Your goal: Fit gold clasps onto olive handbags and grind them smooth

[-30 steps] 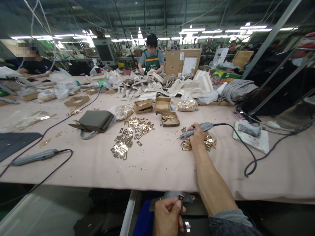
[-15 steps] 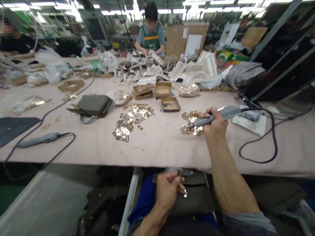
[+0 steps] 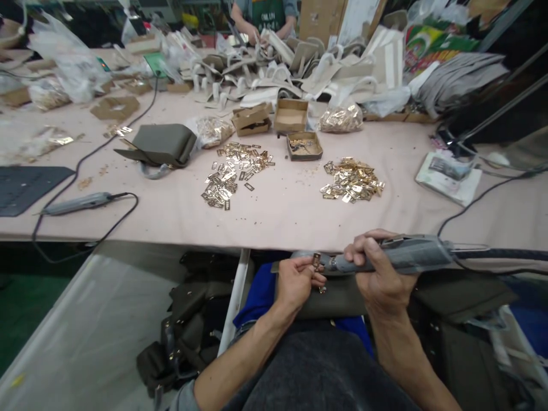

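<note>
My right hand (image 3: pixel 383 274) is wrapped round a grey electric screwdriver (image 3: pixel 411 254), its cord trailing off to the right. The tool points left, its tip close to my left hand (image 3: pixel 296 282). Between the left thumb and fingers sits a small gold metal plate (image 3: pixel 317 261). A second shiny bit shows just below those fingers, too small to make out. Under both hands a dark olive bag (image 3: pixel 334 302) lies on my lap, partly hidden by them. On the table beyond are a pile of gold metal plates (image 3: pixel 353 181) and another of gold frames (image 3: pixel 222 185).
A second electric screwdriver (image 3: pixel 79 203) lies at the table's left, its cord looping over the edge. A small box of screws (image 3: pixel 303 149) and an olive bag (image 3: pixel 160 145) stand farther back. Light bag parts (image 3: pixel 291 63) heap up before a co-worker in a green apron (image 3: pixel 266 17).
My right hand has brought the screwdriver back from the right-hand gold pile to beside my left hand. The left hand still pinches the plate. The view has tilted downward.
</note>
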`<state>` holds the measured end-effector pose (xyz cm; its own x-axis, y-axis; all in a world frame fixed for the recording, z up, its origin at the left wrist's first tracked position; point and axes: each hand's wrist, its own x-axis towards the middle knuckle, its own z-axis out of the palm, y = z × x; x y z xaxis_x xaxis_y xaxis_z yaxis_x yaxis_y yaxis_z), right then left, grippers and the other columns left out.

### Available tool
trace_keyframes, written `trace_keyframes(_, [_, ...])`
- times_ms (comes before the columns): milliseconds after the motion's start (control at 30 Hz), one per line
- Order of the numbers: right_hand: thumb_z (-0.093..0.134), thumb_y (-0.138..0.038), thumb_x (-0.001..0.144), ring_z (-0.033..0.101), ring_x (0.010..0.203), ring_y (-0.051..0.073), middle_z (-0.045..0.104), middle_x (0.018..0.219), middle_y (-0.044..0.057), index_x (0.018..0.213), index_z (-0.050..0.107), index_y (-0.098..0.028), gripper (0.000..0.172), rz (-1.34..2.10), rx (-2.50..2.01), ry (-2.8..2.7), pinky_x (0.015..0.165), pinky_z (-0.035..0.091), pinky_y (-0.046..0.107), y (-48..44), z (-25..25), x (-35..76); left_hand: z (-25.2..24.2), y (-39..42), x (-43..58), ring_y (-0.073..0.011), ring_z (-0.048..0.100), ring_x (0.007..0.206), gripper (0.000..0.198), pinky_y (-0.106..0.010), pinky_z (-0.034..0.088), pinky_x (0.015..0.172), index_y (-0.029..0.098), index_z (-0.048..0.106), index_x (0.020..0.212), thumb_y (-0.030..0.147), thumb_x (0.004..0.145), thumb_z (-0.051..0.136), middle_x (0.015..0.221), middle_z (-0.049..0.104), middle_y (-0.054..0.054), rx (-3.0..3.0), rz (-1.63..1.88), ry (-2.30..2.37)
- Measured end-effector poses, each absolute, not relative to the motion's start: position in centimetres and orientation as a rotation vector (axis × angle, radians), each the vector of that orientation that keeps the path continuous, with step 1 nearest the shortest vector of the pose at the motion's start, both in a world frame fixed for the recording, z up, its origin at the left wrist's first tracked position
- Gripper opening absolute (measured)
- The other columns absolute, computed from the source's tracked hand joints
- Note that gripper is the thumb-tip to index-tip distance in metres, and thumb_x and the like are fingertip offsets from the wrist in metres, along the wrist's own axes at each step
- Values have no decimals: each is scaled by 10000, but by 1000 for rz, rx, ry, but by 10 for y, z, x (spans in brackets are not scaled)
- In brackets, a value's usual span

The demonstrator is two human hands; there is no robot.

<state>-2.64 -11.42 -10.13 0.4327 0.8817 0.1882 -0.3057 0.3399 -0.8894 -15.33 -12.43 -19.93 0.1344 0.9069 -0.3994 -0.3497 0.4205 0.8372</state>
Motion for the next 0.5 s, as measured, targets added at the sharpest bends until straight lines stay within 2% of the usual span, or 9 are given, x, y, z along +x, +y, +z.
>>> trace_keyframes(133, [743, -182, 869, 534, 526, 111, 600, 701, -23, 954, 644, -190, 131, 843, -906, -828, 576, 491, 317, -117, -105, -32, -197, -124, -153, -204, 702, 546, 270, -227, 599, 517, 12, 778, 1006, 91, 813, 606, 715, 729, -141, 641, 996, 1087])
trace_keyframes(333, [738, -196, 884, 528, 524, 104, 594, 690, -29, 944, 649, -192, 107, 852, -934, -855, 580, 491, 313, -116, -109, -36, -194, -125, -153, -208, 702, 551, 225, -235, 599, 529, 19, 778, 1005, 108, 844, 648, 690, 722, -136, 640, 986, 1089])
trace_keyframes(500, [727, -186, 900, 558, 539, 126, 608, 683, -24, 971, 655, -194, 101, 813, -941, -918, 579, 513, 332, -117, -115, -39, -197, -124, -153, -204, 694, 541, 251, -236, 598, 528, 9, 774, 1000, 110, 837, 612, 678, 718, -140, 664, 979, 1086])
